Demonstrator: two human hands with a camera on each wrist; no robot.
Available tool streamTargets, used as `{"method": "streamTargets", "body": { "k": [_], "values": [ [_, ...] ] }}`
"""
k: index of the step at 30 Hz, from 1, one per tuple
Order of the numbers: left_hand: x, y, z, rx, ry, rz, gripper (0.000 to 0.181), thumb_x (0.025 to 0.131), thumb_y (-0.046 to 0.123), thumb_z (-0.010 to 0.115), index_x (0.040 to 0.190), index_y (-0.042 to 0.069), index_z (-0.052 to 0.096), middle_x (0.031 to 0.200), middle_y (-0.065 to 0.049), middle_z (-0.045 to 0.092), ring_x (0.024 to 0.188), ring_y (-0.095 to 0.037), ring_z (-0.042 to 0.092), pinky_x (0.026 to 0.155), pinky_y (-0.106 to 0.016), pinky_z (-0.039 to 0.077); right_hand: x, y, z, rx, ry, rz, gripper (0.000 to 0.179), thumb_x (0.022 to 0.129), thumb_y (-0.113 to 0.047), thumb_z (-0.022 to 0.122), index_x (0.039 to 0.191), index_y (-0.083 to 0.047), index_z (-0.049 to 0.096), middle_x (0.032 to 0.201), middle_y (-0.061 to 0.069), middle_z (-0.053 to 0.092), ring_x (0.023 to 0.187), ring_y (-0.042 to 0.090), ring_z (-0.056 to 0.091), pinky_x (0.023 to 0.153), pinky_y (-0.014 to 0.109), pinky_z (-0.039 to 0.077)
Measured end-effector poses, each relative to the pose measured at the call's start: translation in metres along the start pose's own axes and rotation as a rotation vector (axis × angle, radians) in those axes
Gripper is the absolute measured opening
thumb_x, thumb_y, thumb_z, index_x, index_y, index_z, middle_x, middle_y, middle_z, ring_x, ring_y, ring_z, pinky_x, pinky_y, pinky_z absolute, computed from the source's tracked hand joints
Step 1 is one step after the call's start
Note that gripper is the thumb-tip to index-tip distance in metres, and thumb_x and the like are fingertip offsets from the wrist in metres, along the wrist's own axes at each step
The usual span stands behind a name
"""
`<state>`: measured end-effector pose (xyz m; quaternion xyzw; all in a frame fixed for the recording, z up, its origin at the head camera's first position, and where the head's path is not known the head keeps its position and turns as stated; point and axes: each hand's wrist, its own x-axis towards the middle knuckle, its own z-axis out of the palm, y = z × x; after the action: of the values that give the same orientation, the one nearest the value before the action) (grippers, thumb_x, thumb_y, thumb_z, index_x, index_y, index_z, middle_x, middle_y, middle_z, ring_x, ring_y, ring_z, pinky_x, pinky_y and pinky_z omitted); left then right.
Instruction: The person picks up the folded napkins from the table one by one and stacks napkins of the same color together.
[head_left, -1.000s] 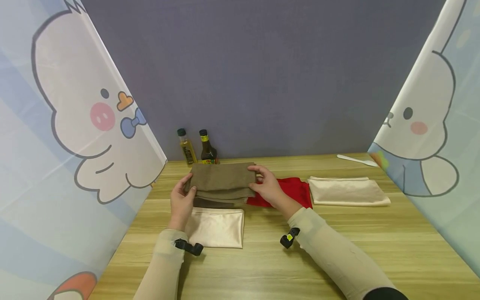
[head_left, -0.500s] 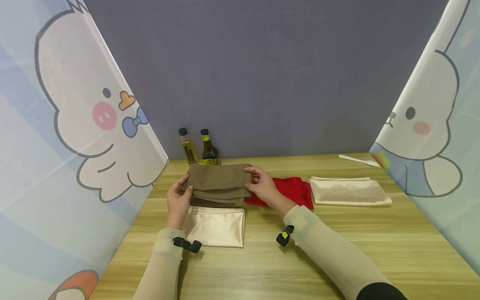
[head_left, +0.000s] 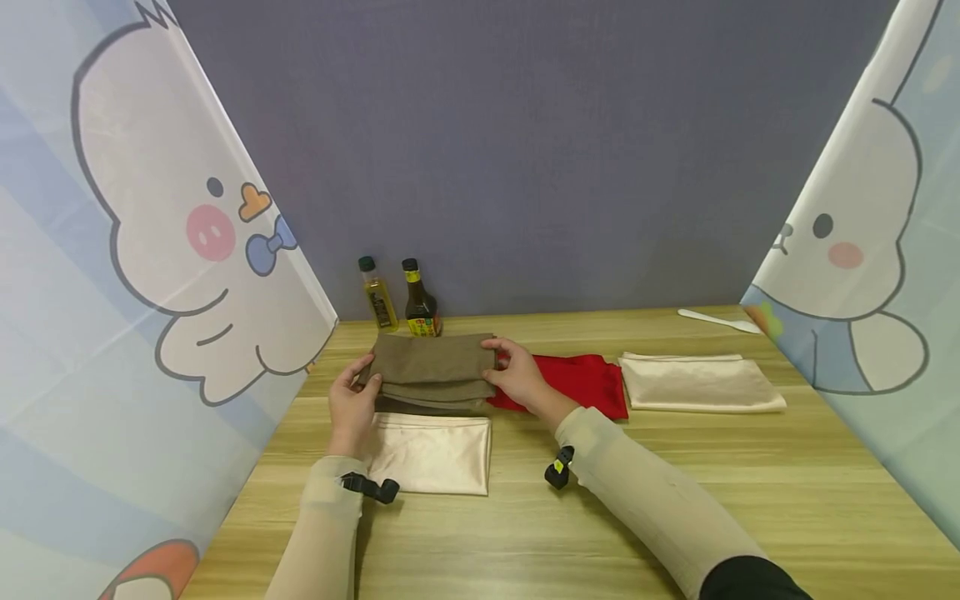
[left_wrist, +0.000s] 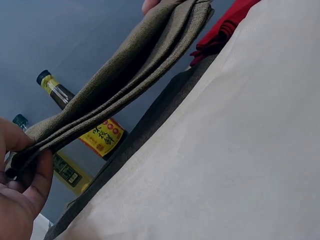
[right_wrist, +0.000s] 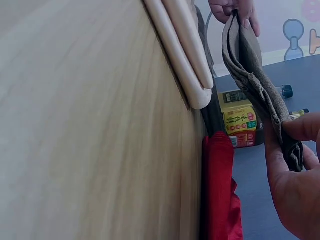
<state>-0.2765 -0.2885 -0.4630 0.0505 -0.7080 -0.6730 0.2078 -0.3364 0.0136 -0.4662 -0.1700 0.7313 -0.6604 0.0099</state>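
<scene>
A folded brown cloth (head_left: 431,358) is held by its two ends, raised off the table. My left hand (head_left: 351,408) pinches its left end between thumb and fingers, and my right hand (head_left: 519,373) pinches the right end. Both wrist views show the cloth's stacked layers, sagging slightly between the hands. Beneath it lies a darker cloth (left_wrist: 165,106), mostly hidden in the head view. A folded cream satin cloth (head_left: 431,457) lies just in front, and a folded red cloth (head_left: 581,383) sits to the right, partly behind my right hand.
Two bottles, one of yellow oil (head_left: 381,304) and one of dark sauce (head_left: 422,308), stand behind the brown cloth near the back wall. Another cream satin cloth (head_left: 697,383) lies right of the red one. A white plastic utensil (head_left: 716,320) rests at the back right.
Both hands have shifted a little left and lower with the brown cloth between them. More of the sauce bottle shows above it. The other cloths stay where they were.
</scene>
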Motion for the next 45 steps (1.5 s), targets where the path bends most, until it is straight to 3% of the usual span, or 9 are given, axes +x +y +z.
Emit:
{"method": "streamTargets", "body": {
  "k": [4,6,8,11,15,20,28,38,45],
  "values": [
    [0.003,-0.002,-0.005,0.061,0.009,0.001,0.043,0.101,-0.006,0.062,0.144,-0.003,0.060,0.153,-0.019,0.050,0.088,-0.010,0.065,0.066,-0.013,0.050,0.003,0.003,0.004,-0.030,-0.001,-0.011,0.055,0.085,0.014,0.074,0.137,-0.005,0.066,0.135,0.016,0.060,0.093,0.019,0.059,0.070,0.025,0.051],
    [0.006,-0.011,-0.007,0.061,0.022,0.007,0.042,0.102,-0.005,0.059,0.144,-0.001,0.061,0.153,-0.017,0.051,0.078,-0.001,0.059,0.063,-0.014,0.049,0.004,0.004,0.007,-0.030,-0.005,-0.012,0.055,0.085,0.014,0.074,0.136,-0.004,0.066,0.128,0.016,0.061,0.088,0.017,0.058,0.068,0.025,0.050],
    [0.009,-0.018,-0.009,0.053,0.032,0.000,0.042,0.103,-0.004,0.057,0.145,0.001,0.061,0.152,-0.015,0.052,0.075,-0.002,0.058,0.062,-0.015,0.048,0.005,0.005,0.010,-0.033,-0.006,-0.009,0.054,0.085,0.014,0.074,0.136,-0.004,0.066,0.121,0.015,0.060,0.084,0.015,0.056,0.067,0.024,0.049],
    [0.009,-0.020,-0.009,0.028,0.041,-0.022,0.041,0.104,-0.002,0.054,0.144,0.005,0.062,0.150,-0.012,0.053,0.094,-0.007,0.061,0.070,-0.016,0.052,0.006,0.005,0.013,-0.066,-0.006,0.010,0.055,0.085,0.011,0.076,0.137,-0.005,0.066,0.125,0.013,0.058,0.084,0.015,0.050,0.065,0.025,0.046],
    [0.010,-0.023,-0.013,0.030,0.049,-0.034,0.041,0.105,-0.002,0.053,0.144,0.007,0.062,0.150,-0.011,0.052,0.104,-0.013,0.061,0.074,-0.017,0.054,0.008,0.006,0.017,-0.103,-0.022,0.042,0.055,0.087,0.007,0.077,0.139,-0.008,0.066,0.139,0.011,0.055,0.090,0.019,0.050,0.067,0.027,0.045],
    [0.011,-0.023,-0.016,0.061,0.061,-0.019,0.041,0.104,-0.001,0.055,0.143,0.008,0.064,0.152,-0.008,0.052,0.106,-0.014,0.063,0.074,-0.017,0.054,0.010,0.006,0.019,-0.122,-0.034,0.067,0.054,0.088,0.006,0.077,0.138,-0.009,0.066,0.141,0.011,0.056,0.099,0.023,0.058,0.072,0.029,0.051],
    [0.011,-0.024,-0.021,0.028,0.053,-0.058,0.039,0.105,0.001,0.059,0.144,0.006,0.063,0.147,-0.013,0.053,0.105,-0.014,0.063,0.078,-0.018,0.056,0.013,0.005,0.022,-0.194,-0.073,0.083,0.053,0.090,0.000,0.077,0.141,-0.009,0.064,0.142,0.013,0.056,0.112,0.027,0.057,0.078,0.034,0.053],
    [0.015,-0.028,-0.028,0.101,0.071,-0.059,0.038,0.103,-0.001,0.061,0.141,0.002,0.064,0.146,-0.018,0.053,0.095,-0.009,0.065,0.074,-0.017,0.057,0.018,0.010,0.027,-0.312,-0.099,0.058,0.053,0.089,0.000,0.077,0.140,-0.008,0.063,0.130,0.012,0.062,0.108,0.026,0.060,0.077,0.033,0.053],
    [0.017,-0.030,-0.031,0.104,0.068,-0.085,0.038,0.102,-0.003,0.060,0.140,0.000,0.064,0.141,-0.019,0.057,0.092,-0.001,0.065,0.075,-0.015,0.056,0.019,0.011,0.029,-0.459,-0.157,0.041,0.054,0.092,-0.004,0.077,0.143,-0.008,0.060,0.112,0.013,0.064,0.082,0.018,0.054,0.070,0.031,0.048]
  ]
}}
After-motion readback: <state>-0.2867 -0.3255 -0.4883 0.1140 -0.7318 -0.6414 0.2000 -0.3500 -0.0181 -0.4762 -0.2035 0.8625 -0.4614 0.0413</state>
